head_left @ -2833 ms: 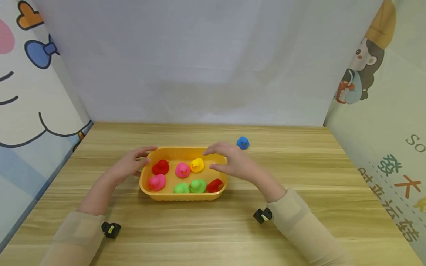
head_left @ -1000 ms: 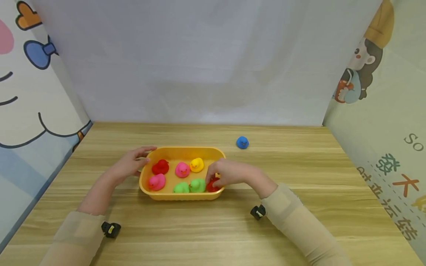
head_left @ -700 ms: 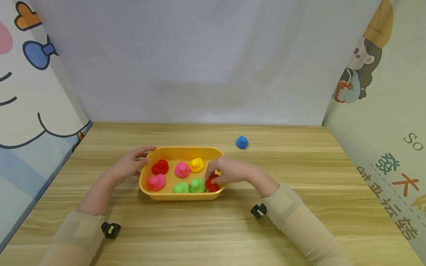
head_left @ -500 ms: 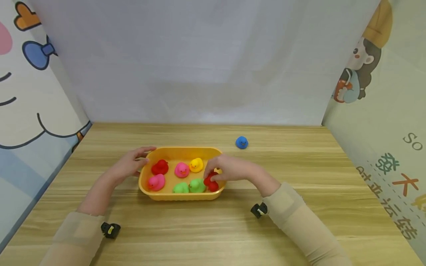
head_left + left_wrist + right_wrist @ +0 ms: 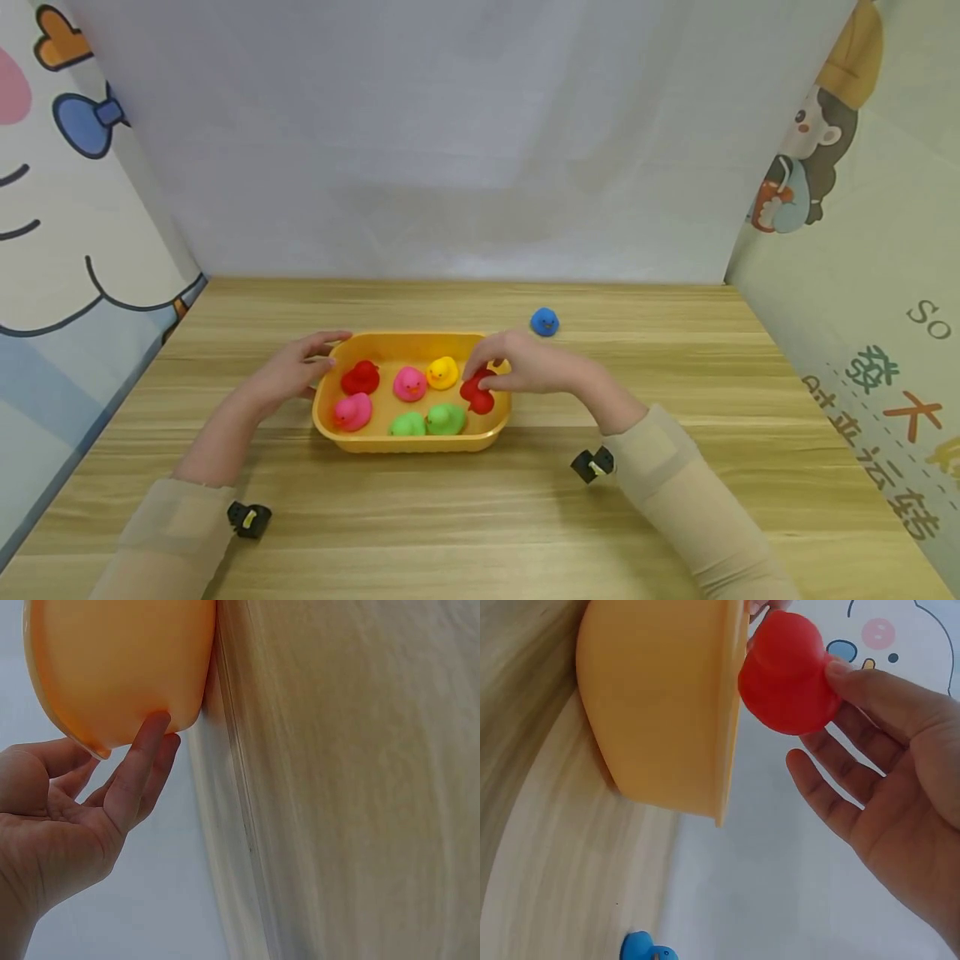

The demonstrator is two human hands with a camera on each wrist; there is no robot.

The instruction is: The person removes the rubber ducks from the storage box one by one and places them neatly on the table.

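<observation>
My right hand (image 5: 525,362) pinches a red rubber duck (image 5: 789,675) between thumb and fingers. The right wrist view shows this duck above the rim of the orange plastic basin (image 5: 660,697). My left hand (image 5: 288,367) rests at the basin's left end, with straight fingertips against the outer wall in the left wrist view. Inside the basin lie another red duck (image 5: 361,378), two pink ducks (image 5: 410,384), a yellow duck (image 5: 442,372) and two green ducks (image 5: 446,419).
A blue rubber duck (image 5: 545,322) sits on the wooden table (image 5: 420,517), behind and to the right of the basin. A pale backdrop (image 5: 465,150) rises along the table's far edge, and printed cartoon panels stand at both sides.
My right hand reached down into the basin, took hold of the red duck at its front right corner and lifted it up and away from the front wall. My left hand stayed put.
</observation>
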